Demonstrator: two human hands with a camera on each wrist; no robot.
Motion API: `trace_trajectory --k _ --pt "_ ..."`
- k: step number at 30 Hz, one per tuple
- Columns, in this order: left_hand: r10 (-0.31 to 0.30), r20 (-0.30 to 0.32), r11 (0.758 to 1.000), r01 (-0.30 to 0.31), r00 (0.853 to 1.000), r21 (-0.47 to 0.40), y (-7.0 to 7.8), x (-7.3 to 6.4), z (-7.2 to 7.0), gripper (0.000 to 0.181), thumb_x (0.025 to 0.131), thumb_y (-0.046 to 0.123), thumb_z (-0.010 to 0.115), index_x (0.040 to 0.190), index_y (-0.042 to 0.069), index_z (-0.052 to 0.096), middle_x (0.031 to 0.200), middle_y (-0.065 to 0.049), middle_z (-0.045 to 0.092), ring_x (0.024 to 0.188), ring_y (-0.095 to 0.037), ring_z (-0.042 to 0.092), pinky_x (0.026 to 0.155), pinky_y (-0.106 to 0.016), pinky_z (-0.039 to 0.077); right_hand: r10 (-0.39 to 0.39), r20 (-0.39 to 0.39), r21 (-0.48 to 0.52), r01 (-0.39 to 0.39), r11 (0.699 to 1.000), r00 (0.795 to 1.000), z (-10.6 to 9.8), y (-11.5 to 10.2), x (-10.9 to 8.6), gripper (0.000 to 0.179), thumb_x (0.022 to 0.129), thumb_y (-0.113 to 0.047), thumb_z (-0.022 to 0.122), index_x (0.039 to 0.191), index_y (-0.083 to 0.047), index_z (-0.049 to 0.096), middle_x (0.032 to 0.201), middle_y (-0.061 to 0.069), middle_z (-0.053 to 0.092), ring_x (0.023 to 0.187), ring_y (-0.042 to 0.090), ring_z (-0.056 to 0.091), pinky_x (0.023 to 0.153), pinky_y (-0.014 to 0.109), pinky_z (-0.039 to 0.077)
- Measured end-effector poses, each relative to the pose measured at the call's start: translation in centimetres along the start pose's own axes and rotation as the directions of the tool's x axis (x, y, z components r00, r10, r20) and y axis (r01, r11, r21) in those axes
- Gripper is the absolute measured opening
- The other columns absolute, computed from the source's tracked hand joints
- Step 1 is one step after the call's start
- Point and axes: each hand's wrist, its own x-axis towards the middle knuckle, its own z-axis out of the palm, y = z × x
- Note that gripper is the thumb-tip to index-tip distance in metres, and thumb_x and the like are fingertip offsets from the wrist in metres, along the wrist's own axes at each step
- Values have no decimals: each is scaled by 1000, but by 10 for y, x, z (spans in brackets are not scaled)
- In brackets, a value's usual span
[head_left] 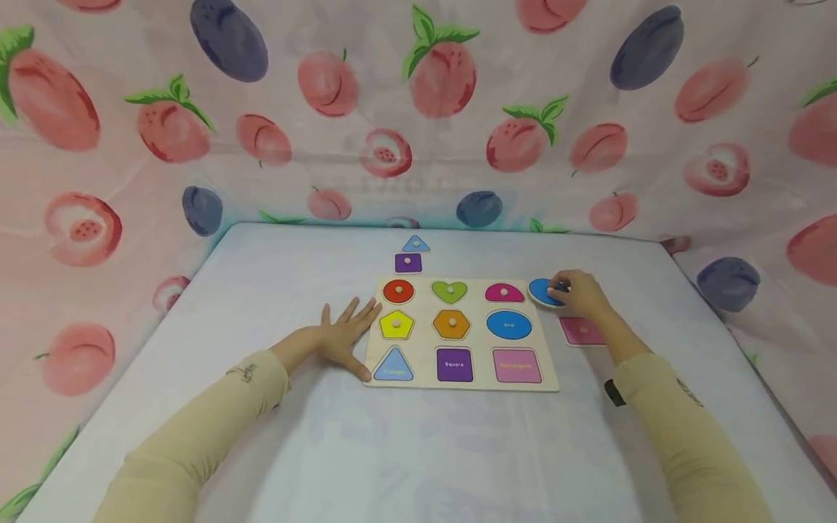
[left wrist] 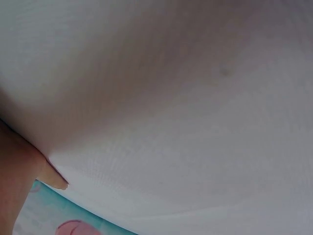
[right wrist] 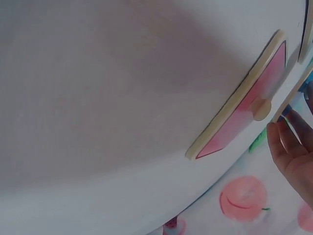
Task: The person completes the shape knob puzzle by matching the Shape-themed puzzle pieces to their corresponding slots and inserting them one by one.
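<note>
We note the white desk (head_left: 458, 457) beneath both hands. Board (head_left: 425, 363), with 5 knobbed pieces (head_left: 451, 333) seated, lies between the hands. Hands apart: left hand (head_left: 341, 340), fingers spread, touches the board's left edge; right hand (head_left: 582, 294) is curled in a pinch. We log: pink rectangle piece (head_left: 577, 337) beside the right wrist; blue oval piece (head_left: 539, 289), clamped by the right hand; beyond the left hand, purple square piece (head_left: 408, 267), then light-blue triangle piece (head_left: 408, 248).

A white-topped bench (head_left: 405, 457) carries a shape-puzzle board (head_left: 474, 310) between left grip (head_left: 340, 340) and right grip (head_left: 582, 292), a pink rectangle piece (head_left: 575, 338) just nearside of the right, a purple square piece (head_left: 408, 267) and light-blue triangle piece (head_left: 412, 249) beyond the left.
</note>
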Motion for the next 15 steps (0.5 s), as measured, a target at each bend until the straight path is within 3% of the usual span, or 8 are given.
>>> trace_trajectory --k 15 --pt "-13 6 1000 14 1000 -5 1 -3 0 130 64 61 76 152 19 -10 158 -3 -19 143 -33 -24 103 -70 -19 -68 43 36 66 997 997 5 -18 -7 15 91 -9 60 99 3 63 113 28 61 108 42 53 96 55 45"
